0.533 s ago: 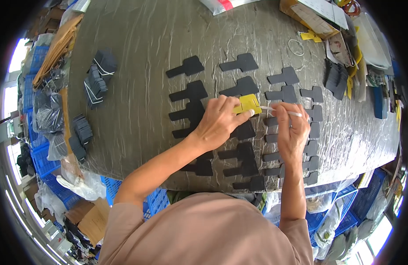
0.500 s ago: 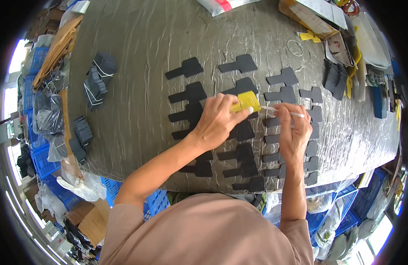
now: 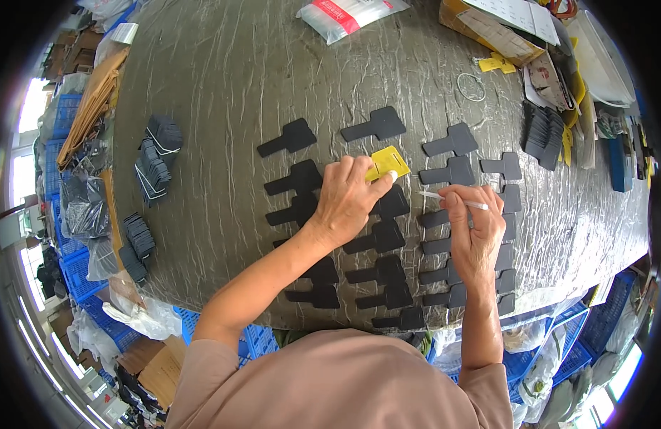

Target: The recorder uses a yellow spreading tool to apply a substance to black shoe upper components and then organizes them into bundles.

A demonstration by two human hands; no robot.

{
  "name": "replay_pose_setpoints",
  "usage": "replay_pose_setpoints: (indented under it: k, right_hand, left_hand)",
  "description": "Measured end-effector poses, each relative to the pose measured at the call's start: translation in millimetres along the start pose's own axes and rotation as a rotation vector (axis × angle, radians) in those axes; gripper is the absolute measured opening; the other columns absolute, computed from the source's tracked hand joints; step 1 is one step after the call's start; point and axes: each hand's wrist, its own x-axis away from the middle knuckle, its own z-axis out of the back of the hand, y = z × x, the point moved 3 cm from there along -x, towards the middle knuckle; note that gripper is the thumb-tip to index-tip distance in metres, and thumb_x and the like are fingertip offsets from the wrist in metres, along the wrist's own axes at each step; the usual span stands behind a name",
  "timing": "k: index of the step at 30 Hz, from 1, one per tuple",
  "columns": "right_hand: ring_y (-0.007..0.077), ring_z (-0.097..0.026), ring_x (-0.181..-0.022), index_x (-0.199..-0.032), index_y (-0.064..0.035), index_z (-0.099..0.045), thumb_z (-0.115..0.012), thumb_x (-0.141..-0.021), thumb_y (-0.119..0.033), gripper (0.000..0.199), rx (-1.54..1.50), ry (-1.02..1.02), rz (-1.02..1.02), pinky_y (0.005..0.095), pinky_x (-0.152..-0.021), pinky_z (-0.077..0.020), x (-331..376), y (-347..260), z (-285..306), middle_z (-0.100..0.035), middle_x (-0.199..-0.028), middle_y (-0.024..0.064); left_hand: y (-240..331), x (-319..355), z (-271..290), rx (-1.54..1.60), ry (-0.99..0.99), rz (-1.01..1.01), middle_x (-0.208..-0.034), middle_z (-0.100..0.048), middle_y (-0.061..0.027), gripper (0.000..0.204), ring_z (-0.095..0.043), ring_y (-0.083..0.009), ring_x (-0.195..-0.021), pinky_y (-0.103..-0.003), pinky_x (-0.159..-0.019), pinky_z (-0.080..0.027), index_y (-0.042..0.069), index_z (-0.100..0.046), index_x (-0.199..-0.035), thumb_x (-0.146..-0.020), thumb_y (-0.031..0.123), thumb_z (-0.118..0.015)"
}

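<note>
My left hand (image 3: 347, 197) pinches a small yellow card with slots (image 3: 390, 160), its thumb on the card's near edge. A black paddle-shaped piece (image 3: 392, 203) lies partly under that hand, just nearer than the card; whatever is beneath the card is hidden. In my right hand (image 3: 478, 225) a thin white pen (image 3: 476, 204) is held between thumb and fingers, its tip pointing left and apart from the card. Similar black pieces, each a wide block with a narrow tab to the left, lie in columns around both hands, such as one farther away (image 3: 373, 125).
Banded stacks of black pieces (image 3: 154, 168) lie at the left, with another stack (image 3: 543, 134) at the right. A clear bag with a red band (image 3: 348, 16) is at the far edge. A cardboard box (image 3: 488, 32), yellow pieces (image 3: 496, 63) and a white ring (image 3: 471, 87) occupy the far right.
The yellow card has moved away from me across the black pieces. The pen tip, close against the card before, is now apart from it. The whole view has shifted slightly.
</note>
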Motion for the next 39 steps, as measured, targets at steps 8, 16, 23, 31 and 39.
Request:
replay_pose_setpoints:
  k: [8, 16, 23, 31, 39]
  right_hand:
    - [0.0216, -0.058, -0.077, -0.095, -0.0085, -0.07, -0.063, -0.094, -0.008, 0.007, 0.013, -0.036, 0.038, 0.0374, -0.087, -0.0385, -13.4, 2.8, -5.7, -0.065, -0.079, 0.0009]
    - [0.0224, -0.059, -0.077, -0.094, -0.0079, -0.069, -0.065, -0.093, -0.007, 0.004, 0.028, -0.037, 0.077, 0.0382, -0.087, -0.0389, -23.2, 7.1, -10.9, -0.067, -0.081, 0.0018]
    - [0.0214, -0.059, -0.076, -0.094, -0.0084, -0.069, -0.066, -0.092, -0.007, 0.004, 0.046, -0.018, 0.133, 0.0381, -0.086, -0.0394, -32.3, 7.9, -15.3, -0.067, -0.08, 0.0013]
    - [0.0213, -0.058, -0.075, -0.094, -0.0089, -0.07, -0.068, -0.091, -0.009, 0.004, 0.046, -0.034, 0.147, 0.0383, -0.085, -0.0398, -40.9, 11.1, -35.2, -0.067, -0.08, 0.001]
    - [0.0225, -0.058, -0.077, -0.095, -0.0097, -0.07, -0.067, -0.091, -0.01, 0.005, 0.1, 0.015, 0.243, 0.0386, -0.084, -0.0402, -42.6, 13.3, -47.3, -0.067, -0.083, 0.0012]
  left_hand:
    - [-2.1, 1.6, -2.0, -0.025, 0.004, -0.035, -0.104, -0.053, -0.0069, 0.036, -0.051, -0.0242, -0.095, -0.039, -0.078, -0.04, 0.018, -0.067, -0.118, -0.085, 0.004, -0.065]
    - [-3.3, 4.1, -4.2, -0.038, -0.033, -0.047, -0.111, -0.053, -0.0078, 0.054, -0.052, -0.0248, -0.095, -0.04, -0.078, -0.039, 0.025, -0.065, -0.126, -0.081, -0.005, -0.067]
    - [-5.5, 4.4, -5.3, -0.037, -0.029, -0.053, -0.11, -0.053, -0.0072, 0.058, -0.051, -0.0239, -0.094, -0.039, -0.078, -0.04, 0.028, -0.064, -0.128, -0.081, -0.005, -0.068]
    - [-5.1, 6.1, -5.0, -0.064, -0.021, -0.071, -0.109, -0.053, -0.0066, 0.056, -0.052, -0.0225, -0.092, -0.038, -0.078, -0.041, 0.029, -0.063, -0.129, -0.083, -0.003, -0.067]
    - [-5.2, 7.4, -6.9, -0.06, 0.0, -0.071, -0.107, -0.053, -0.0055, 0.053, -0.053, -0.0215, -0.093, -0.038, -0.078, -0.04, 0.029, -0.063, -0.13, -0.085, 0.002, -0.067]
